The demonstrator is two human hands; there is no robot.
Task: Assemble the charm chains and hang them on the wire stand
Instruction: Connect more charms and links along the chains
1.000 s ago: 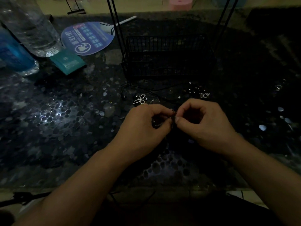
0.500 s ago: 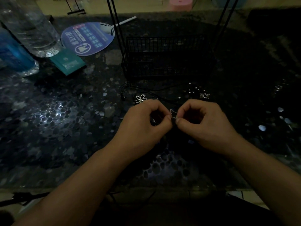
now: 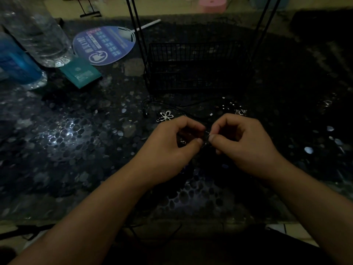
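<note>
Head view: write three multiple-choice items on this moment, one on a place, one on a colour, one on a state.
1. The silver flower-shaped charm lies where?
A. on the table, just beyond the left hand
B. inside the basket
C. on the fan

2. The round paper fan is mainly
A. red
B. blue
C. yellow

3. The right hand is
A. flat on the table
B. holding a bottle
C. pinching a small metal piece

Answers: A, the charm sits on the dark pebble-patterned table past the left knuckles; B, its face is blue; C, thumb and forefinger meet in a tight grip.
</note>
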